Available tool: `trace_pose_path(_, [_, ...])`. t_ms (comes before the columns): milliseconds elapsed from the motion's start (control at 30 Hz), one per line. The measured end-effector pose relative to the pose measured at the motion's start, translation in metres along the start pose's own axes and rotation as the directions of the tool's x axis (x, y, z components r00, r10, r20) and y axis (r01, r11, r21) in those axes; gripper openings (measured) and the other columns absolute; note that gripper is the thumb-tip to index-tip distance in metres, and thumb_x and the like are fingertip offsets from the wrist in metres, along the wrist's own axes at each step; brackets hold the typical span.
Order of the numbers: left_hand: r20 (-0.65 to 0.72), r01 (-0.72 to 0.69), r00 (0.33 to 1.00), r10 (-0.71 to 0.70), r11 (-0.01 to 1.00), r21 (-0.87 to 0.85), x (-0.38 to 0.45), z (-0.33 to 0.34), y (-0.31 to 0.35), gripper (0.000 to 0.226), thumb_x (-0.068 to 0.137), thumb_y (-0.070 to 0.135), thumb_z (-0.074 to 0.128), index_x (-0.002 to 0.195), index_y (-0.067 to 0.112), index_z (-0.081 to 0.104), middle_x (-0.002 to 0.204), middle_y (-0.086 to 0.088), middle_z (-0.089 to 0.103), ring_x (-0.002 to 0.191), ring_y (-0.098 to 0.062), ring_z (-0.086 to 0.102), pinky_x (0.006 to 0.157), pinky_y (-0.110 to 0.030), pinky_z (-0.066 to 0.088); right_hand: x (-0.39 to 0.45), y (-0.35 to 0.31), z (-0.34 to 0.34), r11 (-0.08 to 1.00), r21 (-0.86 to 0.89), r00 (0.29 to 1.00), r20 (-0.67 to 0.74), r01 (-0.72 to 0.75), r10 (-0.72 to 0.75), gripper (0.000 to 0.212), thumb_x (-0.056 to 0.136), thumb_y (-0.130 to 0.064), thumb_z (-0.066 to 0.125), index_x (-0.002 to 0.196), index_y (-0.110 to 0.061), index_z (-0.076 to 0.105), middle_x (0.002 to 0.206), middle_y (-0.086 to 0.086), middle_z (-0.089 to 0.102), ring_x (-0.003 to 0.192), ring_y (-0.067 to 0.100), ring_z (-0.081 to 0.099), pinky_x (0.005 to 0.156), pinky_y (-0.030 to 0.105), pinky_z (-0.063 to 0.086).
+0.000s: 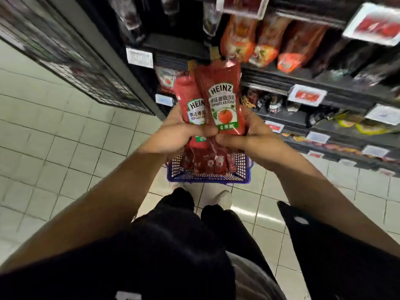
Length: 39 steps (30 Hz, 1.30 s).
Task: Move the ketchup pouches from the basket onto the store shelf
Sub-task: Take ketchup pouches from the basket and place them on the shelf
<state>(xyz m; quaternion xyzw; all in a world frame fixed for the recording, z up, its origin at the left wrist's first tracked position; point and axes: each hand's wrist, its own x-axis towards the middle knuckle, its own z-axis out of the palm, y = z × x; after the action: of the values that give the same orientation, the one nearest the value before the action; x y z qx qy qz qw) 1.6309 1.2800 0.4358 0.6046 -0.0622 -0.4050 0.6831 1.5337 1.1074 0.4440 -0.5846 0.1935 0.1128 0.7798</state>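
left hand (173,135), right hand (253,137) pinch ketchup pouches (223,98) | basket (207,179) half hidden

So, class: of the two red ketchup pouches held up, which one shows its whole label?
The right-hand red Heinz ketchup pouch, in front: its tomato picture shows fully. The left-hand red pouch sits partly behind it, label cut off.
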Motion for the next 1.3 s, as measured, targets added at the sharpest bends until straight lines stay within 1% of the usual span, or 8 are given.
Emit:
trace_pose_path(167, [-0.057,-0.059,0.996,0.061,0.997,0.040,-0.020,0.001,0.061,0.034,0.088,0.011,0.070,0.120,0.020,0.062,0.112,-0.008,0.074,0.099,-0.026,0.072,0.081,-0.039,0.058,-0.008,-0.058,0.029,0.984,0.166,0.986,-0.163,0.060,-0.032,0.054,0.078,-0.022,0.083,0.126,-0.011,0.061,0.112,0.009,0.075,0.099,0.026,0.073,0.086,0.042,0.060])
trace_pose_path(300, [-0.035,-0.109,0.993,0.111,0.991,0.075,-0.025,-0.008,0.106,0.021,0.090,0.023,0.067,0.106,0.035,0.071,0.112,-0.006,0.075,0.100,-0.027,0.072,0.082,-0.041,0.059,-0.002,-0.097,0.031,0.981,0.156,0.967,-0.245,0.111,-0.071,0.030,0.086,-0.012,0.076,0.115,-0.013,0.067,0.101,0.007,0.078,0.083,0.022,0.075,0.075,0.038,0.061])
trace_pose_path(433, [0.008,-0.142,0.990,0.142,0.987,0.075,-0.014,-0.029,0.141,0.024,0.097,0.023,0.064,0.119,0.031,0.063,0.118,-0.007,0.073,0.105,-0.029,0.071,0.077,-0.039,0.060,0.004,-0.127,0.032,0.985,-0.011,0.958,-0.232,0.170,-0.168,0.053,0.080,-0.006,0.082,0.121,-0.031,0.060,0.106,0.001,0.077,0.093,0.022,0.075,0.073,0.037,0.062])
trace_pose_path(667, [-0.050,-0.196,0.978,0.201,0.976,0.097,0.031,-0.075,0.183,0.029,0.091,0.031,0.069,0.119,0.027,0.063,0.111,-0.002,0.075,0.102,-0.024,0.073,0.093,-0.053,0.055,0.040,-0.164,0.065,0.951,-0.046,0.865,-0.403,0.306,-0.298,0.038,0.084,-0.006,0.077,0.120,-0.012,0.063,0.106,0.010,0.076,0.094,0.027,0.074,0.084,0.044,0.061])
trace_pose_path(900, [0.031,-0.316,0.949,0.315,0.937,0.152,0.081,-0.111,0.212,0.023,0.095,0.026,0.066,0.117,0.021,0.063,0.105,-0.003,0.077,0.097,-0.023,0.074,0.078,-0.041,0.061,0.081,-0.167,0.070,0.925,-0.012,0.812,-0.476,0.379,-0.339,0.031,0.083,-0.002,0.072,0.114,-0.005,0.067,0.095,0.009,0.076,0.082,0.021,0.073,0.074,0.035,0.058])
trace_pose_path(1033, [0.057,-0.391,0.920,0.387,0.901,0.190,0.107,-0.102,0.239,0.018,0.094,0.020,0.066,0.111,0.013,0.067,0.100,-0.007,0.077,0.093,-0.025,0.075,0.074,-0.038,0.061,0.101,-0.173,0.064,0.912,-0.011,0.806,-0.463,0.409,-0.368,0.022,0.085,-0.002,0.067,0.106,-0.009,0.070,0.092,0.010,0.075,0.082,0.025,0.072,0.079,0.041,0.060])
trace_pose_path(1200, [-0.079,-0.392,0.901,0.427,0.877,0.277,0.157,-0.067,0.291,0.006,0.083,0.010,0.074,0.086,0.005,0.072,0.079,-0.008,0.077,0.076,-0.026,0.076,0.070,-0.049,0.063,0.113,-0.203,0.047,0.898,-0.041,0.794,-0.450,0.439,-0.409,0.011,0.076,-0.013,0.067,0.086,-0.013,0.069,0.070,0.007,0.070,0.059,0.020,0.067,0.056,0.033,0.056])
trace_pose_path(1300, [0.048,-0.421,0.905,0.422,0.877,0.230,0.189,-0.051,0.312,0.012,0.087,0.011,0.074,0.076,0.014,0.075,0.075,0.001,0.077,0.071,-0.016,0.075,0.065,-0.035,0.062,0.119,-0.215,0.036,0.907,-0.033,0.803,-0.452,0.420,-0.388,0.028,0.066,-0.020,0.072,0.090,-0.009,0.063,0.069,0.010,0.067,0.058,0.025,0.066,0.059,0.043,0.056])
